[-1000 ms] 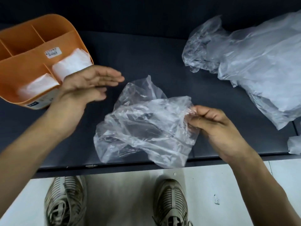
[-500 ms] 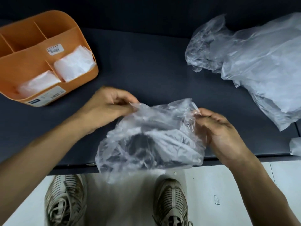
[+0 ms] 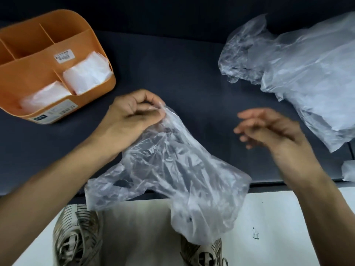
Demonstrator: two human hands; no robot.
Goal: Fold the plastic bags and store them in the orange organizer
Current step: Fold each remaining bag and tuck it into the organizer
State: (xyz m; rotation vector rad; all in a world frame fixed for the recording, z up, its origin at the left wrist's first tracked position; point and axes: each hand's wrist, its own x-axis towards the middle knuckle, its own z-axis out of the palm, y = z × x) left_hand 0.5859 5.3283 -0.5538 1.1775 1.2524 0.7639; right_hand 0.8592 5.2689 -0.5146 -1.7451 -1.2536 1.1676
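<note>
The left hand (image 3: pixel 132 114) pinches one top corner of a clear bag (image 3: pixel 172 175) between thumb and curled fingers, and the bag hangs crumpled from that pinch, draping over the near edge of the dark table (image 3: pixel 182 73) toward six o'clock, above the shoes (image 3: pixel 78 235). The right hand (image 3: pixel 269 127), at three o'clock from the bag, holds nothing; its fingers are loosely spread and blurred, apart from the plastic.

The organizer (image 3: pixel 48 77) sits at ten o'clock, with two folded bags (image 3: pixel 86 72) in its near compartments and the far ones showing bare. A pile of loose bags (image 3: pixel 297 70) lies at two o'clock.

To my eye this is the start of folding a fresh bag: it is picked up but not yet flattened. The next move calls for the free hand to catch the opposite corner, so the bag can be pulled taut, laid flat on the table and smoothed before any crease goes in. Thin film like this clings and slips, so a firm pinch seems wise.
</note>
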